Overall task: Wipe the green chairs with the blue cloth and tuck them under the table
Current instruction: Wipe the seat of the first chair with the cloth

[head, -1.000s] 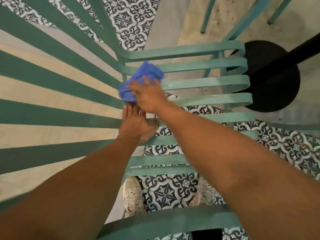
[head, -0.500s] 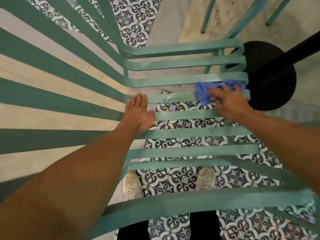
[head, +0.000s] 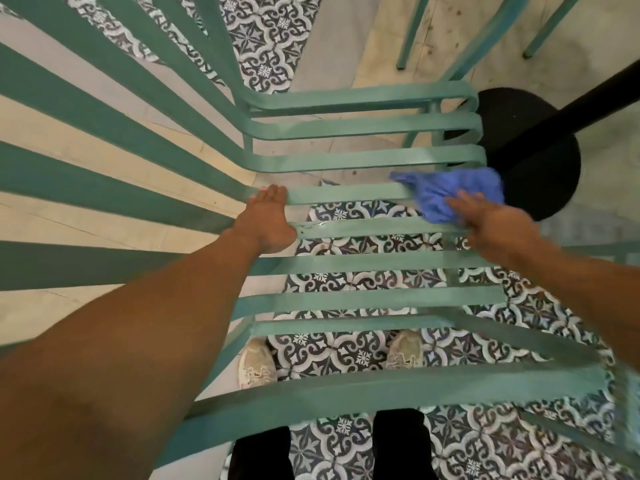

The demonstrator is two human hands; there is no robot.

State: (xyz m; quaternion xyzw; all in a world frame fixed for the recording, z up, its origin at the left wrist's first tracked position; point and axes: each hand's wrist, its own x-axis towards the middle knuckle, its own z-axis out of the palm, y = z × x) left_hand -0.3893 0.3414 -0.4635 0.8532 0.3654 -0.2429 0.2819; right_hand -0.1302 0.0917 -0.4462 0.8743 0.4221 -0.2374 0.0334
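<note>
I look straight down on a green slatted chair (head: 363, 128); its seat slats run across the middle of the view and its back slats fan out to the left. A crumpled blue cloth (head: 446, 192) lies on the right end of the seat slats. My right hand (head: 491, 223) presses flat on the cloth, with the fingers on its near edge. My left hand (head: 268, 220) rests palm down at the seat's left end, where the slats bend up into the back, fingers together and holding nothing.
A black round table base (head: 540, 161) with its black post (head: 571, 109) stands just beyond the seat's right end. Legs of another green chair (head: 412, 32) show at the top. My shoes (head: 256, 363) stand on patterned tiles under the seat.
My right hand has swept the cloth from the seat's left end across to its right end and a slat nearer. My left hand has stayed at the bend of the slats.
</note>
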